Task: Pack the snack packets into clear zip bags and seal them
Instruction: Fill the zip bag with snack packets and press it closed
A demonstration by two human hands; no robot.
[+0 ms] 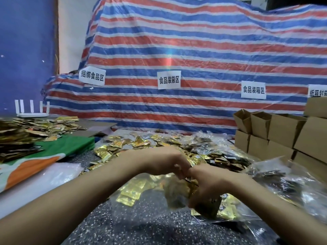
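1. two bare hands are meeting over the middle of the dark speckled table top (141,228), so close that they are touching each other.
2. the left hand (166,162) is reaching in from the left with its fingers curled down beside the right thumb; this spot is blurred, so i cannot tell if it is pinching anything.
3. the right hand (210,184) is pointing downward, and its fingers are curling round a small bunch of gold and dark foil snack packets (215,207).
4. the clear plastic zip bag (123,211) is lying on the table top directly under both hands, and flat gold packets are showing inside its left part; i cannot tell if the gripped bunch is inside the bag or on top of it.
5. a wide pile of loose gold foil packets (141,143) is lying just behind the hands.
6. filled clear plastic bags (283,183) are lying at the right, beside the right forearm.
7. brown cardboard boxes (283,128) are standing stacked at the right edge.
8. on the left, a green and orange sheet (58,149) is lying near a stack of dark gold packets (14,138), and a white router with upright antennas (32,112) is standing behind them.
9. a red, blue and white striped tarpaulin (194,41) is hanging across the back, and white paper labels with black characters (169,80) are sticking on it.
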